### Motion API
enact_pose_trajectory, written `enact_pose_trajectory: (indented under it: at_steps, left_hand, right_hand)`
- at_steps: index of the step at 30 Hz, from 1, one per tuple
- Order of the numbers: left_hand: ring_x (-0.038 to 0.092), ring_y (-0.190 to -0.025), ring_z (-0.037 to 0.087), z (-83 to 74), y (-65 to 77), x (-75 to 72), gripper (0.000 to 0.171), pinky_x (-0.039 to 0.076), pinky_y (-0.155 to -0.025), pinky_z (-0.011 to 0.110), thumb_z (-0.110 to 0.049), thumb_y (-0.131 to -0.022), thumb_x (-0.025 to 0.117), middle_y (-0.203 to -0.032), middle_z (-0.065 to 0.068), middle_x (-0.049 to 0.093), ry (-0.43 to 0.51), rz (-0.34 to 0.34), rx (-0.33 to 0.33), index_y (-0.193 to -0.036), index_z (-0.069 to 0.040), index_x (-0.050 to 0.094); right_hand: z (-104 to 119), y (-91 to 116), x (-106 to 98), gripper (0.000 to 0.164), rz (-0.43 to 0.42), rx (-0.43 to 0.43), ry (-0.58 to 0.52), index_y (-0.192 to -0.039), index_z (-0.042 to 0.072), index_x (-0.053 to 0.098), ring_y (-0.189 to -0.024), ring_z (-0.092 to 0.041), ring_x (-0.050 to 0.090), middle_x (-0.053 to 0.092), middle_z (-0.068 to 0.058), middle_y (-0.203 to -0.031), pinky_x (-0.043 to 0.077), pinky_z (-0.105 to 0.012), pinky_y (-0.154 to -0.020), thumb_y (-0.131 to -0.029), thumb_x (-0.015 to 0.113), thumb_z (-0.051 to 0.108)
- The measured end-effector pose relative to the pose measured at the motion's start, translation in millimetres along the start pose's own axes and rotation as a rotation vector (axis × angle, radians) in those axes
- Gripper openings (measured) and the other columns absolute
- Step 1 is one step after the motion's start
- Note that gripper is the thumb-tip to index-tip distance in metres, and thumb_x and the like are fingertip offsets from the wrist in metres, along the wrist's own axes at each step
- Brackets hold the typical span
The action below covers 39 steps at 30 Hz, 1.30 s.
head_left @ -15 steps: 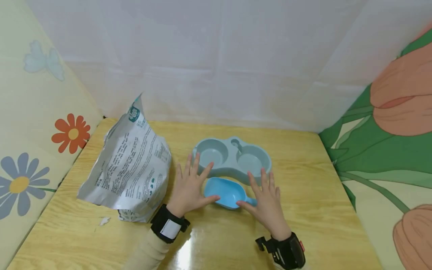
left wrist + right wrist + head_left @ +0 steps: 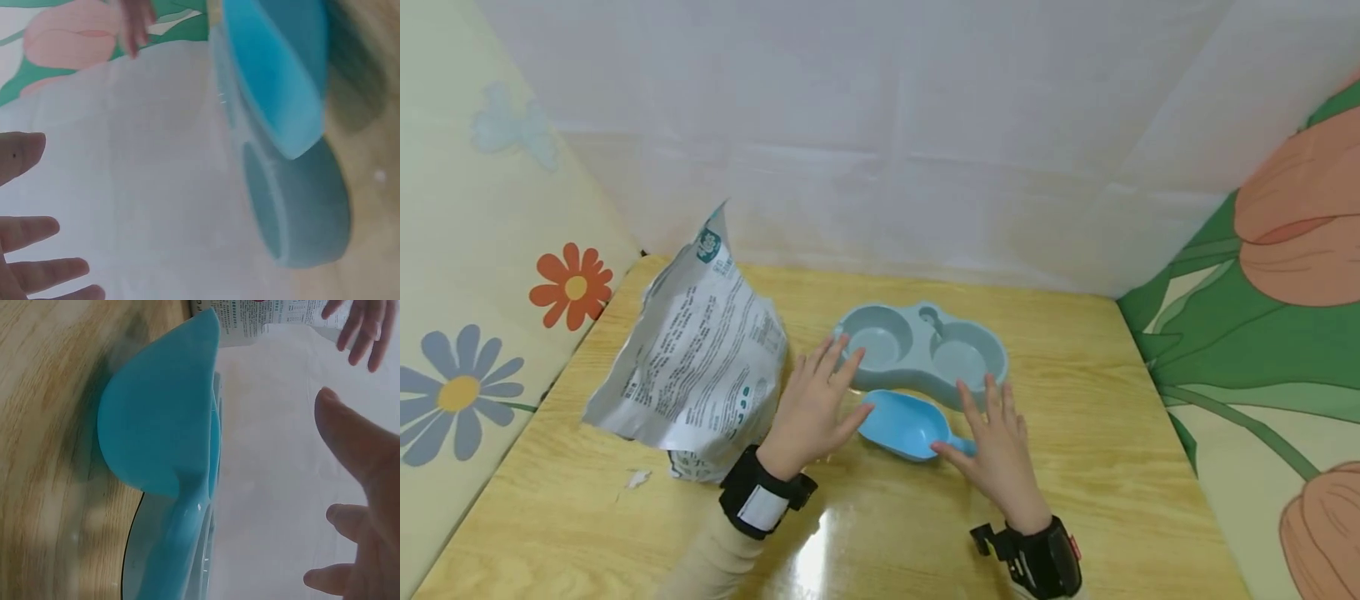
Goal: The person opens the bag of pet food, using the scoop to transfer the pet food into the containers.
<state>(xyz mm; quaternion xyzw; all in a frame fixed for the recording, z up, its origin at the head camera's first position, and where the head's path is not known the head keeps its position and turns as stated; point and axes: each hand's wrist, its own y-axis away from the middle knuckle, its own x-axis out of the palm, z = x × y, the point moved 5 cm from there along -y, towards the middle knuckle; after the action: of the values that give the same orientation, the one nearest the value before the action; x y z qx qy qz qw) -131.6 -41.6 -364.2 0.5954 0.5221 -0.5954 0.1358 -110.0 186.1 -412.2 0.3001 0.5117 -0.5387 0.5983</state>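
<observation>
A blue scoop (image 2: pixel 906 427) lies on the table, its short handle pointing right. Just behind it sits a grey-green double bowl (image 2: pixel 921 343) with two round hollows. My left hand (image 2: pixel 814 410) hovers palm down with spread fingers, left of the scoop and in front of the left hollow. Over the scoop's handle end, my right hand (image 2: pixel 1000 454) is likewise spread, and its thumb overlaps the handle in the head view. In the right wrist view the scoop (image 2: pixel 162 412) stands apart from the thumb and fingers. Both hands hold nothing.
A large white printed bag (image 2: pixel 700 358) stands upright at the left, close to my left hand. A small torn white scrap (image 2: pixel 638 479) lies in front of it. A pale cloth (image 2: pixel 910 167) hangs behind the table, with patterned panels at both sides.
My left hand has drawn back a little to the left, so its thumb is farther from the scoop. The right hand has hardly moved. The head view has shifted slightly.
</observation>
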Motion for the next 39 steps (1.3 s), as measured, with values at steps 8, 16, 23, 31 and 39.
enact_pose_trajectory:
  at_steps: [8,16,23,31,39]
  left_hand:
    - [0.055,-0.105,0.039,-5.3,-3.2,-47.2,0.058,0.045,-0.087,0.047,-0.028,-0.078,0.071,-0.125,0.027,0.05,0.041,-0.243,0.119,-0.123,0.003,0.052]
    - [0.055,-0.104,0.039,-2.0,0.8,-83.9,0.042,0.045,-0.085,0.048,-0.023,-0.089,0.052,-0.121,0.026,0.053,0.055,-0.383,0.1,-0.118,0.007,0.055]
    - [0.056,-0.098,0.037,2.8,17.2,-110.6,0.039,0.046,-0.082,0.045,-0.025,-0.093,0.047,-0.111,0.024,0.058,0.029,-0.483,0.072,-0.11,0.008,0.059]
    - [0.057,-0.078,0.039,5.7,39.7,-151.1,0.038,0.046,-0.068,0.047,-0.026,-0.092,0.05,-0.092,0.022,0.063,-0.09,-0.641,0.058,-0.093,0.009,0.064]
    - [0.055,-0.073,0.041,20.3,56.6,-179.0,0.044,0.043,-0.063,0.05,-0.032,-0.092,0.048,-0.084,0.024,0.061,-0.171,-0.663,-0.017,-0.09,0.009,0.064]
  right_hand:
    - [0.7,1.1,4.0,0.091,-0.042,-0.044,-0.016,-0.141,0.008,0.033,-0.129,-0.054,0.013,0.02,-0.032,-0.143,0.026,-0.073,-0.085,-0.068,0.076,0.041]
    - [0.1,3.6,3.4,0.089,-0.045,-0.053,-0.012,-0.14,0.005,0.035,-0.128,-0.055,0.015,0.022,-0.033,-0.141,0.028,-0.073,-0.084,-0.068,0.076,0.039]
    - [3.3,3.9,5.3,0.088,-0.064,-0.089,-0.026,-0.139,0.004,0.035,-0.127,-0.055,0.017,0.022,-0.034,-0.141,0.03,-0.073,-0.082,-0.069,0.076,0.038]
    - [6.0,2.1,5.7,0.087,-0.052,-0.099,-0.018,-0.14,0.004,0.034,-0.128,-0.054,0.018,0.021,-0.034,-0.142,0.03,-0.071,-0.084,-0.071,0.075,0.038]
    - [8.8,1.9,5.1,0.087,-0.051,-0.109,-0.029,-0.14,0.005,0.035,-0.126,-0.055,0.02,0.022,-0.034,-0.141,0.031,-0.071,-0.084,-0.071,0.075,0.038]
